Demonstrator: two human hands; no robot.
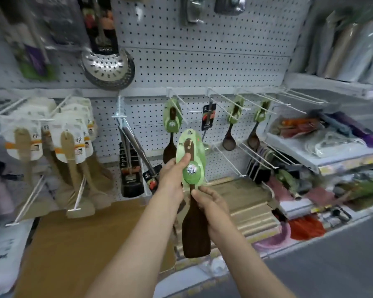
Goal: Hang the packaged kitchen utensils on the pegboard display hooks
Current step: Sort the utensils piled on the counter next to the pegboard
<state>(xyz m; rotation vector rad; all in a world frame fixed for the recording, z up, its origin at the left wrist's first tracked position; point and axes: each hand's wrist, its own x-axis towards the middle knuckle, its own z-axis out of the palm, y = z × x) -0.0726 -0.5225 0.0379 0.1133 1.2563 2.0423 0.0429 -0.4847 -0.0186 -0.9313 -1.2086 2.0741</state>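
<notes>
Presently held: dark wooden spatula [195, 235] on green card [191, 160], below the peg hook [177, 105]; left hand [172, 177] pinches the card, thumb on front; right hand [211, 206] pinches the handle just beneath; likely light, stiff wood, card bendable; grip near the hang hole.

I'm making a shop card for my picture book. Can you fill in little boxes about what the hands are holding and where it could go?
place: white pegboard with wire hooks
held thing: dark wooden spatula on a green card
left hand: grips the card, thumb on its front
right hand: pinches the handle below the card
on a hook yet: no
matching one: hung spatula just behind
nearby: two dark spoons hanging to the right
</notes>
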